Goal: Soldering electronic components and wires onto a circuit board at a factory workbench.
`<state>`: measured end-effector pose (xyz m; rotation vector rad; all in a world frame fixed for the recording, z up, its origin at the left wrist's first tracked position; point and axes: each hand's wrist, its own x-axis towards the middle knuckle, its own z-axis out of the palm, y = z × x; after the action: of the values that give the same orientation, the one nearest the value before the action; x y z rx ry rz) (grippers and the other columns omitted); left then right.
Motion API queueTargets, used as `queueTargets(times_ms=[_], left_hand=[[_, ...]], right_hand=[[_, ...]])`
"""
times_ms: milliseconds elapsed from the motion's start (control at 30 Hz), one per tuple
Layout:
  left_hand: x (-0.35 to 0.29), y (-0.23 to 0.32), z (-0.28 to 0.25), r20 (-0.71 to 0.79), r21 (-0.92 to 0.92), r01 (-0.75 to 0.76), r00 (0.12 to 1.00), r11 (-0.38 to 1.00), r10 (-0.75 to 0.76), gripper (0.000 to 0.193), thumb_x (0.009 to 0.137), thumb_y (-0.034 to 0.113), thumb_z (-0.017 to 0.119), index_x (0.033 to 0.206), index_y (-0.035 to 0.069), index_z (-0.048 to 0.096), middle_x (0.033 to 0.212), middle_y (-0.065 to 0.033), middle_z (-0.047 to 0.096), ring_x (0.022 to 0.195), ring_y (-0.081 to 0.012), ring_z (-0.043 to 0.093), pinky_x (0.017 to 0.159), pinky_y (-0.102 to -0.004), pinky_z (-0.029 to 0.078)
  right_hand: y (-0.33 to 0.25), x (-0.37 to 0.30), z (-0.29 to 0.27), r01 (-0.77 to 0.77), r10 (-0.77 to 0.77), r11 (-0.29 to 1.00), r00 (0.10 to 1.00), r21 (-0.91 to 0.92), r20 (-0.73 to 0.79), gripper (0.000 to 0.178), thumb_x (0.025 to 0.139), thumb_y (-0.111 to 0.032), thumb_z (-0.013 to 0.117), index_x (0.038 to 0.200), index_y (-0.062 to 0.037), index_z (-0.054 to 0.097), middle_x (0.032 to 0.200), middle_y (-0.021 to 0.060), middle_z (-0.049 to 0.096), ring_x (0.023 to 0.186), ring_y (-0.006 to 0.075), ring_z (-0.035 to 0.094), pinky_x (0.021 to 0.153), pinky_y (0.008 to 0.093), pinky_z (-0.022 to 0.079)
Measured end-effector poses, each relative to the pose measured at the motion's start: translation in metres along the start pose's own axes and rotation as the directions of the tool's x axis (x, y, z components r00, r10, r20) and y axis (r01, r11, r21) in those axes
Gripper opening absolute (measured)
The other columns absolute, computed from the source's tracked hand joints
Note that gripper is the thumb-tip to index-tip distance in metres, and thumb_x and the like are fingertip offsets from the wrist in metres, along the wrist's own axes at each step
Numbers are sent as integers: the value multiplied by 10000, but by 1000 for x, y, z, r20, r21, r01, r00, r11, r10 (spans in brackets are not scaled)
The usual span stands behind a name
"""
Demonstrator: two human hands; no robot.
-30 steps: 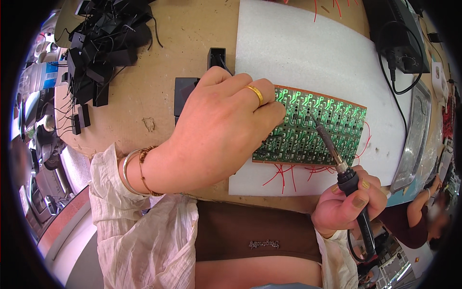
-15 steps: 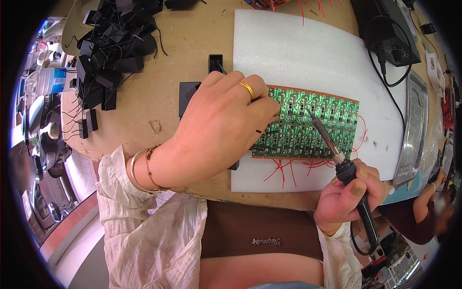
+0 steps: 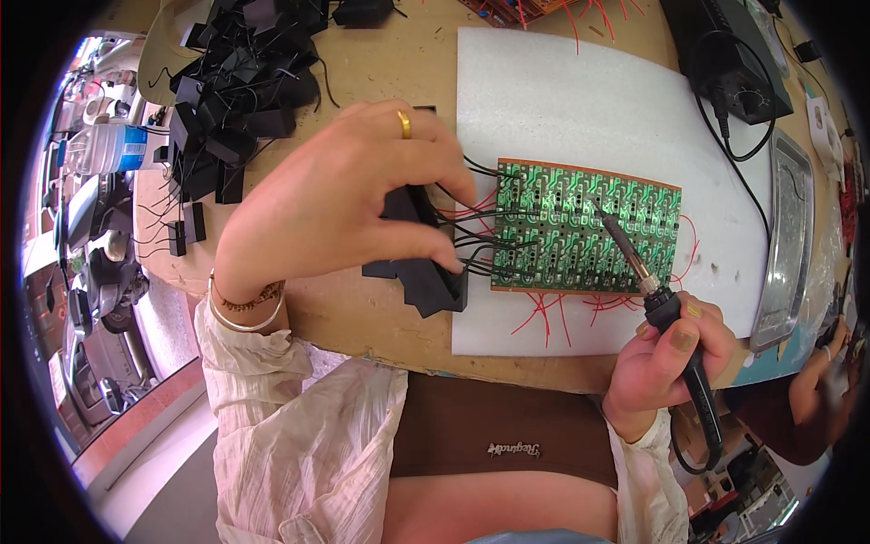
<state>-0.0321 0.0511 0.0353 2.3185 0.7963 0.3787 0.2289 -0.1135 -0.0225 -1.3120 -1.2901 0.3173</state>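
My right hand (image 3: 671, 358) grips a black-handled soldering iron (image 3: 675, 317), its tip over the upper middle of a green circuit board panel (image 3: 580, 227); whether it touches, I cannot tell. With thumb and fingers apart, my left hand (image 3: 349, 199) hovers left of the panel, holding nothing that I can see. Beneath and beside it lie several black plastic boxes (image 3: 430, 286). Black wires (image 3: 471, 213) run from these boxes to the panel's left edge. Red wires (image 3: 548, 313) stick out under the panel's lower edge. My left hand hides part of the boxes.
A white foam sheet (image 3: 544, 91) lies under the panel. At the far left is a heap of black wired boxes (image 3: 245, 82). A black soldering station (image 3: 725, 63) stands far right, its cable curving near a metal tray (image 3: 784, 245). More boards (image 3: 521, 9) lie at the far edge.
My left hand has moved left off the panel's left edge, and its fingers have spread, uncovering the black wires and boxes. The soldering iron stays nearly in place over the panel.
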Motion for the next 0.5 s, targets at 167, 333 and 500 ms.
queueTargets(times_ms=[167, 333, 500], left_hand=[[3, -1, 12, -34, 90, -138, 989, 986, 142, 207, 680, 151, 840, 867, 112, 761, 900, -4, 632, 911, -203, 587, 788, -345, 455], [10, -4, 16, -137, 20, -141, 980, 990, 143, 193, 760, 127, 790, 949, 99, 764, 865, -17, 628, 869, -206, 579, 776, -344, 450], [15, 2, 38, -240, 79, 18, 971, 997, 2, 250, 816, 92, 750, 1065, 91, 727, 810, -28, 634, 827, -225, 580, 776, -355, 457]], right_hand=[[2, 0, 0, 4, -4, 1000, 1000, -5, -5, 290, 967, -259, 628, 1085, -17, 519, 842, 132, 581, 628, 139, 511, 563, 275, 438], [1, 0, -1, -19, 19, 1000, 1000, -1, -14, 291, 965, -262, 632, 1084, -21, 521, 837, 122, 580, 641, 138, 505, 572, 275, 438], [0, 1, 1, -43, 44, 998, 999, -40, 4, 295, 964, -266, 635, 1090, -25, 521, 847, 116, 576, 671, 140, 511, 598, 277, 440]])
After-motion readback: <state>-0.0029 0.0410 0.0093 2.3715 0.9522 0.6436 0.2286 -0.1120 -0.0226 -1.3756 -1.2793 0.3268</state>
